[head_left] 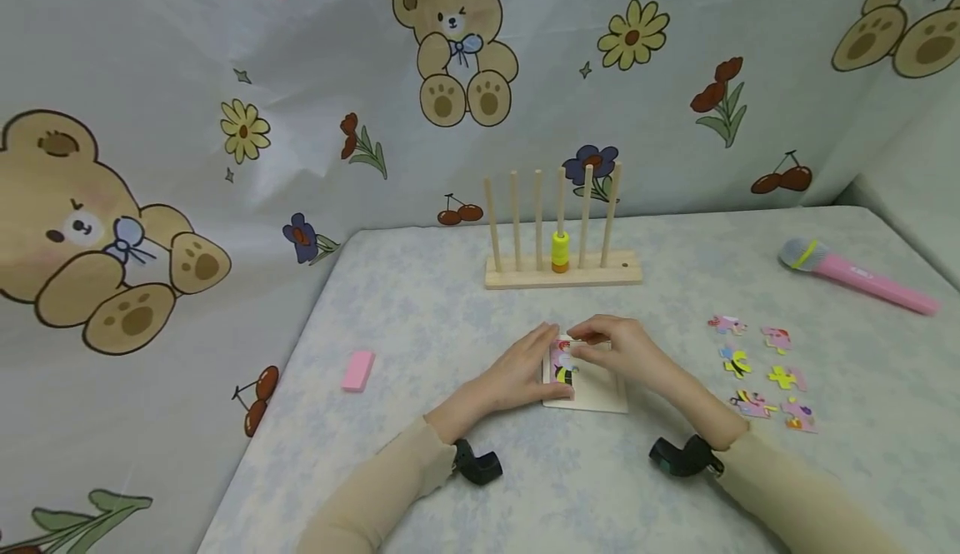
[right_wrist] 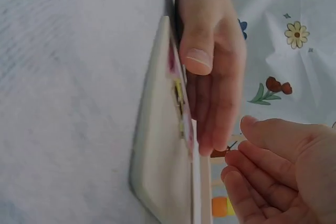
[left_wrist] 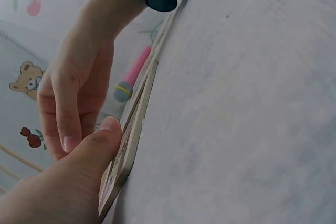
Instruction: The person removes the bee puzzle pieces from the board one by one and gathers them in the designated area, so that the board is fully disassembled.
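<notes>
A pale wooden puzzle board [head_left: 596, 387] lies on the table, with joined pink, yellow and black jigsaw pieces [head_left: 562, 364] along its left side. My left hand [head_left: 517, 375] rests at the board's left edge, fingers straight and thumb lying over the lower left part. Above the upper part of the board hovers my right hand [head_left: 618, 352], its fingers loosely bent. In the right wrist view, a gap shows between the thumb and fingers of this right hand [right_wrist: 283, 171], with nothing in it. Loose jigsaw pieces [head_left: 753, 404] lie to the right of the board.
Behind the board stands a wooden peg rack [head_left: 525, 277] with yellow and orange rings [head_left: 560, 250] on one peg. A pink toy microphone [head_left: 862, 277] lies at the right back, and a pink block [head_left: 358, 371] at the left. A bear-print cloth [head_left: 300, 79] hangs behind the table.
</notes>
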Motion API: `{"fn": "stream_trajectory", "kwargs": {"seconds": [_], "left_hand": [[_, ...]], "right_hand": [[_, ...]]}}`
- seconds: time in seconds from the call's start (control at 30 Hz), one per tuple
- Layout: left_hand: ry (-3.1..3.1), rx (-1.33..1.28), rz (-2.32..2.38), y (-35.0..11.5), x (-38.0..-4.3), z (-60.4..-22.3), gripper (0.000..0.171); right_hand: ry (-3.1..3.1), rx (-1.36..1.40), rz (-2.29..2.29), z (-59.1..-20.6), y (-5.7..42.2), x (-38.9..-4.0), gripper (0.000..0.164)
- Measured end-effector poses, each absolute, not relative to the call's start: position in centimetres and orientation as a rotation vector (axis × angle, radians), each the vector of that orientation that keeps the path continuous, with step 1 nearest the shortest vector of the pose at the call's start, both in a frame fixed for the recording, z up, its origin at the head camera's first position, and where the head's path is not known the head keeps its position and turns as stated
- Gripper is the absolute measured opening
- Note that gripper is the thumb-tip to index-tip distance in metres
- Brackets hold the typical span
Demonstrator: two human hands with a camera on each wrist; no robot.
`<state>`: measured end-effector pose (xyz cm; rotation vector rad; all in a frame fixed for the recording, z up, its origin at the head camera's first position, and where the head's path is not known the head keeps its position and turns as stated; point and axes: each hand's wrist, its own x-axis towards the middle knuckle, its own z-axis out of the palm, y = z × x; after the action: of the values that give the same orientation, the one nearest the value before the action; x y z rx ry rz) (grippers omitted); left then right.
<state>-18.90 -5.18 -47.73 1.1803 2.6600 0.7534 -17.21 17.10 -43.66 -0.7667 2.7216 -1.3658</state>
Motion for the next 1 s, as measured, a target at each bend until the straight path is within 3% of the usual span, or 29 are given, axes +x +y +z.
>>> {"fn": "stream_trajectory", "kwargs": {"seconds": [0.4,0.7,1.0], "left_hand": [[2.668,1.184,0.746,-5.1,-19.0,-47.9,0.095],[2.648,1.131,0.730,-4.9,-18.8,-47.8,0.095],[2.663,1.119,0.723,-4.8,-18.9,-47.8,0.094]], "right_hand": [[2.824,-0.860,-1.311,-45.9,15.9,-17.4,0.014],[3.016,-0.966,-1.192,-46.5,15.3,-16.7,0.017],[2.951,-0.882,-1.309,-46.7,15.1,-16.6,0.019]]}}
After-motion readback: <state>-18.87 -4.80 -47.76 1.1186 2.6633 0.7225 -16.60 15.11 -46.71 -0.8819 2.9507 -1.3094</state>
